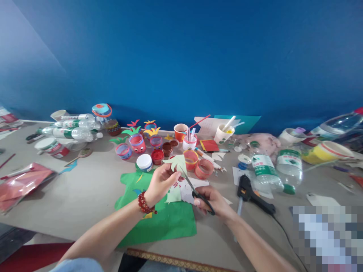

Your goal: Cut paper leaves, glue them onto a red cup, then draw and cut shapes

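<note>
Between the fingers of my left hand is a piece of pale green paper with pointed, leaf-like cuts along its left side. My right hand grips a pair of scissors by the dark handles, and the blades reach up to the paper's lower right edge. Under both hands lies a large green sheet with small paper scraps on it. Another pale green piece and a white sheet with drawn marks rest beneath the scissors.
Behind my hands stand several small painted cups with paper leaves, plus a white-lidded jar. A black glue gun with a cord and plastic bottles lie to the right. More bottles and a red packet are at left.
</note>
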